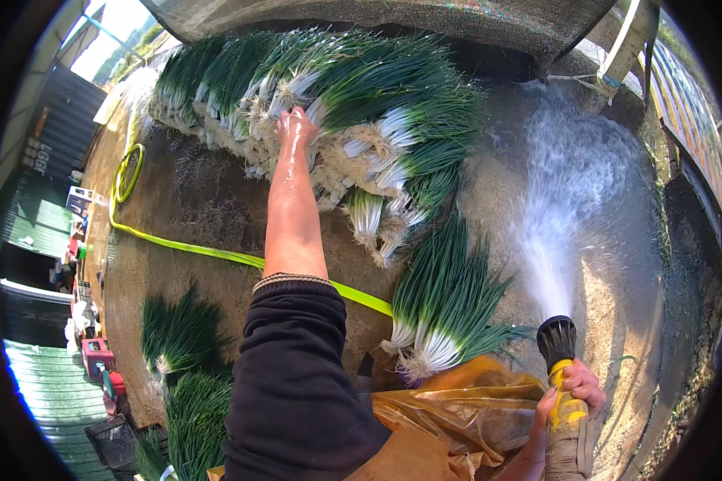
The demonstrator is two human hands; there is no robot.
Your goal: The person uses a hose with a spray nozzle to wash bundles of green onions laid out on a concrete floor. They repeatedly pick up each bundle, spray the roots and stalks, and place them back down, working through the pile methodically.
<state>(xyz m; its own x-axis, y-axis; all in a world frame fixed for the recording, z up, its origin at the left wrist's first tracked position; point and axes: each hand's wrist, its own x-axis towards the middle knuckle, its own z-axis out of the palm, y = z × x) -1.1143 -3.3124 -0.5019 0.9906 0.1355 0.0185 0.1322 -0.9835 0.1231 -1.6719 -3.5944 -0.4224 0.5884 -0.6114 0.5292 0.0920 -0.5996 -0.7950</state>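
A long heap of green onion bunches [397,84], with white stalks and matted roots, lies across the wet concrete floor. My left hand [296,126] reaches out to the root end of a bunch [298,87] in the heap; the fingers are partly hidden, so a grip on it cannot be made out. My right hand [580,388] is wrapped round a yellow hose nozzle with a black tip [557,337]. A broad jet of water [550,258] shoots from it over the floor, right of the heap. More bunches [436,343] lie by my orange waterproof apron [457,406].
A flat yellow-green hose [216,251] crosses the floor behind my left arm and loops at the left. Other green onion bunches [183,337] lie lower left, near black plastic crates [111,442]. Shade netting [385,24] hangs beyond the heap. A metal post [629,48] stands upper right.
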